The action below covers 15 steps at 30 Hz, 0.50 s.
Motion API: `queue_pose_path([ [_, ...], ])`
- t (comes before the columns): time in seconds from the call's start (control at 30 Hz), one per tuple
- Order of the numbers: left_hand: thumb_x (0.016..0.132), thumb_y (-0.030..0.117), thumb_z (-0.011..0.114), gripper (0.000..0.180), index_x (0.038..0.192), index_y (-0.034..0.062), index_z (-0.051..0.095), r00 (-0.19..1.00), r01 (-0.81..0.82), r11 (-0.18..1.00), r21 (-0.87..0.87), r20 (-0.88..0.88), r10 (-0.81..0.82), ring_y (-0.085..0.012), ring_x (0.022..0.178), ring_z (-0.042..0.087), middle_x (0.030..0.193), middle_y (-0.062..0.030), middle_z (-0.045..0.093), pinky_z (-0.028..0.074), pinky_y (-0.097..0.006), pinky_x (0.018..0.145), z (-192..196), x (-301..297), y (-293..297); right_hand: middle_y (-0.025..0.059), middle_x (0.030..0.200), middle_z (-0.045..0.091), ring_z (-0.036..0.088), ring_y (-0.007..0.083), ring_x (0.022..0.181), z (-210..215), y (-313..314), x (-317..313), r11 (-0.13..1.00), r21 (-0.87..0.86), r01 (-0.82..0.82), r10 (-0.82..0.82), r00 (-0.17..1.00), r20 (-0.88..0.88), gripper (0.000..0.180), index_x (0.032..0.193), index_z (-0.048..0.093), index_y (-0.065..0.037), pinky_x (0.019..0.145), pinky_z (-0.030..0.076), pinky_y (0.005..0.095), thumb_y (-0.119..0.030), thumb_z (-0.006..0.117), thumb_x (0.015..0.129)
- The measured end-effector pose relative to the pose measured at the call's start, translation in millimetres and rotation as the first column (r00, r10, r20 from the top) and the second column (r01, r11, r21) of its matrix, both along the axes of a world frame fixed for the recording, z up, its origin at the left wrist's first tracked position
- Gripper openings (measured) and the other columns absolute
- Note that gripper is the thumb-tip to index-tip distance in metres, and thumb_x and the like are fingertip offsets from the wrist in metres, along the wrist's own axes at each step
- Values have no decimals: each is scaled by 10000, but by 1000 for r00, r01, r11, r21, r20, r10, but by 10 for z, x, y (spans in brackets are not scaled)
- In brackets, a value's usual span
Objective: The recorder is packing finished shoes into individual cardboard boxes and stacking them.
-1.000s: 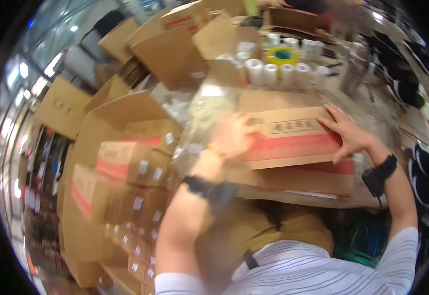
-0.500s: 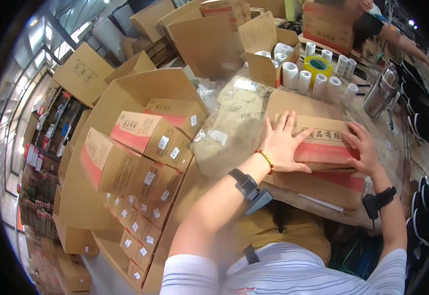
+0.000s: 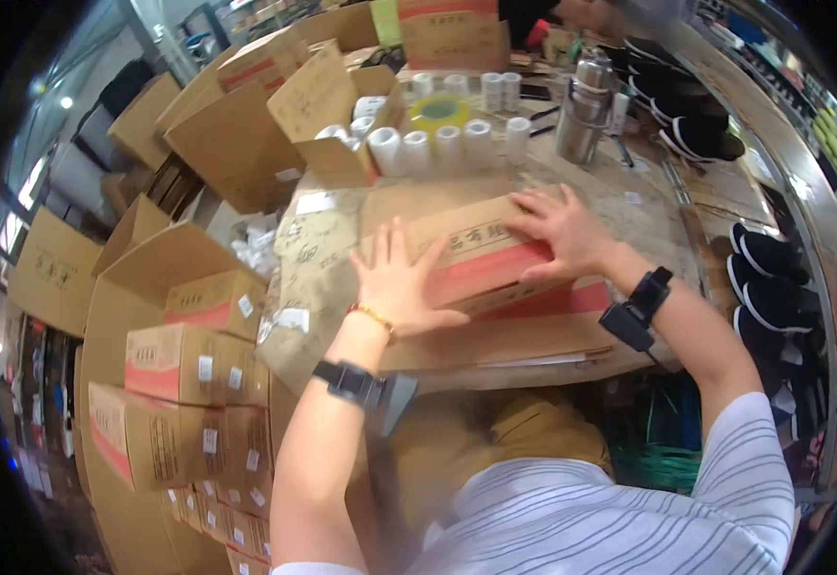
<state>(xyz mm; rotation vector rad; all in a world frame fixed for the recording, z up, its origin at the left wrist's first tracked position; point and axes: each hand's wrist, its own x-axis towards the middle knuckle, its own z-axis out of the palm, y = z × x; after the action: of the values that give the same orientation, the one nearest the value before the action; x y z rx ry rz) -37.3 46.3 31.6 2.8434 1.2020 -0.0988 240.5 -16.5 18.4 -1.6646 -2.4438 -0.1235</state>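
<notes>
A brown shoe box (image 3: 483, 251) with a red band and dark print lies on the workbench in front of me. My left hand (image 3: 401, 287) rests on its left end, fingers spread wide and thumb stretched along the near side. Around the right end goes my right hand (image 3: 564, 235), its fingers over the top and its thumb at the near edge. Beneath the box is flat cardboard (image 3: 533, 335) with a red part. The box's far side and underside are hidden.
At left, a large open carton (image 3: 140, 273) holds several similar boxes (image 3: 183, 359). White label rolls (image 3: 418, 150), yellow tape (image 3: 439, 113) and a metal flask (image 3: 583, 115) stand beyond the box. Black shoes (image 3: 773, 287) line the right side. Another person's hand (image 3: 586, 11) shows at the far edge.
My view has swung to the right, so the scene sits further left. My right hand has shifted inward over the box's top. My left hand stays spread at the left end.
</notes>
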Motion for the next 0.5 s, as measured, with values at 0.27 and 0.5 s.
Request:
queue_pose_path([
  [0.27, 544, 633, 728, 942, 1371, 310, 414, 969, 60, 971, 233, 219, -113, -408, 1392, 92, 1505, -221, 125, 44, -726, 997, -111, -9, -189, 150, 1518, 105, 116, 316, 1406, -127, -128, -149, 928, 189, 322, -307, 946, -103, 648, 1433, 266, -287, 1071, 86, 621, -484, 512, 867],
  [0.5, 648, 299, 722, 706, 1314, 314, 490, 869, 214, 871, 442, 321, -376, -319, 1401, 173, 1504, -114, 243, 64, -750, 977, -479, -340, -453, 104, 1521, 123, 225, 239, 1363, -404, -244, 224, 968, -226, -112, -222, 51, -974, 942, 1482, -21, -128, 1094, 225, 365, -239, 644, 825],
])
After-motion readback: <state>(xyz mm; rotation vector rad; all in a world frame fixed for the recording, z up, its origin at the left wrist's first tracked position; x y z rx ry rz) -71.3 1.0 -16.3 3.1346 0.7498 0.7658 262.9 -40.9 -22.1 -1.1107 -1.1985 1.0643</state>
